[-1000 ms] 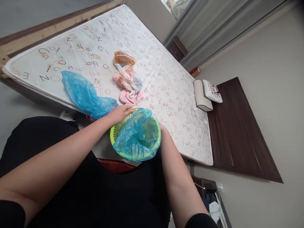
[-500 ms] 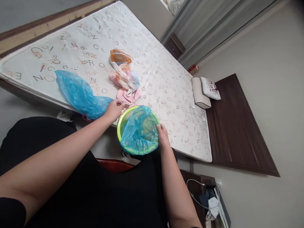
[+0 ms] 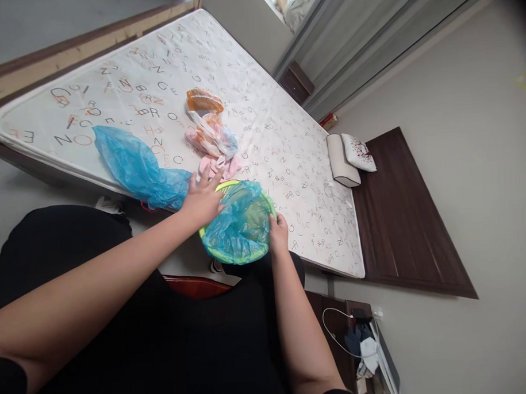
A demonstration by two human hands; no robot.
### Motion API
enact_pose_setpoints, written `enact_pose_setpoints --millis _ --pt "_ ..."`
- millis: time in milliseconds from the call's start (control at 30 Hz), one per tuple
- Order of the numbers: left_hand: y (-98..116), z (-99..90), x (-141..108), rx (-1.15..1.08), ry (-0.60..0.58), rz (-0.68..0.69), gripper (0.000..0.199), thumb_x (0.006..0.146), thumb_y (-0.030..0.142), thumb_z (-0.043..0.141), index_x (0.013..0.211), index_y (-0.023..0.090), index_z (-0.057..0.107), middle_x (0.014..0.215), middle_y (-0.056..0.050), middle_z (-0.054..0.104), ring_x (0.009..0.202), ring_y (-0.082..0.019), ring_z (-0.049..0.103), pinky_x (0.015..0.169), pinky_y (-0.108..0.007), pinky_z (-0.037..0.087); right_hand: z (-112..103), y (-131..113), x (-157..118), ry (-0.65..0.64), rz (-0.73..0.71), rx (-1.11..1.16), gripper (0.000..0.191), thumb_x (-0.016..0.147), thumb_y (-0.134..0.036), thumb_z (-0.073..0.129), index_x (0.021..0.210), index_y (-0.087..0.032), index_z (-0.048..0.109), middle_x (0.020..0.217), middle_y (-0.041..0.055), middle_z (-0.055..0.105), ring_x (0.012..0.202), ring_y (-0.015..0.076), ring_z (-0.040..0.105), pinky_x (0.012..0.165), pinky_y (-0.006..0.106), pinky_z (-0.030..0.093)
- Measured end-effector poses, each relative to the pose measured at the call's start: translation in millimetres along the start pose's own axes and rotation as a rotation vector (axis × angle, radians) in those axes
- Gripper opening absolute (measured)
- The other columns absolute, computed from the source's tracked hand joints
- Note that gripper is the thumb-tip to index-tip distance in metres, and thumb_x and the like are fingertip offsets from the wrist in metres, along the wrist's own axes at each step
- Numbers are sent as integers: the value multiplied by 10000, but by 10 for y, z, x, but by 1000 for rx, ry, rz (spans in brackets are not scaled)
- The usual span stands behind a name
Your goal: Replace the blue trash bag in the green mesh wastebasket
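Note:
A yellow-green plastic basket [image 3: 271, 205] stands upright before me at the bed's edge. Thin blue plastic bag [image 3: 235, 235] lines it and folds over the near part of its rim. My right hand [image 3: 278, 232] grips the rim on the right, thumb near the bag; the fingers outside are partly hidden. At the rim's left side hovers my left hand [image 3: 203, 200], fingers spread and holding nothing; whether it touches the rim I cannot tell. Close to it on the mattress lie a crumpled blue plastic bag [image 3: 134, 161] and a pink cloth [image 3: 232, 167].
The letter-printed mattress [image 3: 260, 128] also carries a knotted clear bag [image 3: 213, 134], an orange packet [image 3: 204, 100] and pillows [image 3: 343, 162] by the dark headboard [image 3: 401, 215]. A red-brown seat [image 3: 197, 286] is below me. A cluttered nightstand [image 3: 353, 311] stands at lower right.
My left hand has let its fingers spread and shifted over the basket's left rim, where before they were pinched together beside it. My right hand keeps its hold.

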State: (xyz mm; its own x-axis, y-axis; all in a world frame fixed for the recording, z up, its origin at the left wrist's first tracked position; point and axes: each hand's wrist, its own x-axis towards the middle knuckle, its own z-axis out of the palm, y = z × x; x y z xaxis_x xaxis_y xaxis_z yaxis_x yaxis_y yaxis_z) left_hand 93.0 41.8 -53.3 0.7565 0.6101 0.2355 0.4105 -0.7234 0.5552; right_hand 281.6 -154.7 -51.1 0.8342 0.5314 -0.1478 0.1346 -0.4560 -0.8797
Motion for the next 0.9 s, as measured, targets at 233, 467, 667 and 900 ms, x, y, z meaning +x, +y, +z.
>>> enact_pose_setpoints --millis 233,467,667,900 --pt "-223 82 185 -428 17 -207 116 806 260 629 804 196 726 1384 -103 625 1347 -352 490 1169 -536 327 0 41 67 58 -1 -44 415 879 -541 499 1069 -191 615 1014 74 702 896 204 650 790 321 534" --pt "-406 103 225 -989 90 -784 181 851 363 570 894 203 642 664 -11 607 561 -172 561 603 -299 486 -59 229 157 72 28 -15 411 874 -542 514 1066 -192 609 1003 76 700 870 202 655 770 329 540" --pt "-541 374 162 -659 -109 -675 193 806 361 626 692 207 640 613 -23 618 597 -198 559 630 -301 433 -29 278 201 35 28 -27 417 888 -547 492 1087 -194 588 1018 78 697 869 197 659 758 327 550" --pt "-548 471 202 -613 -16 -669 128 811 322 633 809 195 649 790 -73 697 804 -238 648 796 -332 491 -77 215 232 49 45 -85 492 913 -565 447 1207 -192 575 1205 132 661 1081 242 646 931 422 533"
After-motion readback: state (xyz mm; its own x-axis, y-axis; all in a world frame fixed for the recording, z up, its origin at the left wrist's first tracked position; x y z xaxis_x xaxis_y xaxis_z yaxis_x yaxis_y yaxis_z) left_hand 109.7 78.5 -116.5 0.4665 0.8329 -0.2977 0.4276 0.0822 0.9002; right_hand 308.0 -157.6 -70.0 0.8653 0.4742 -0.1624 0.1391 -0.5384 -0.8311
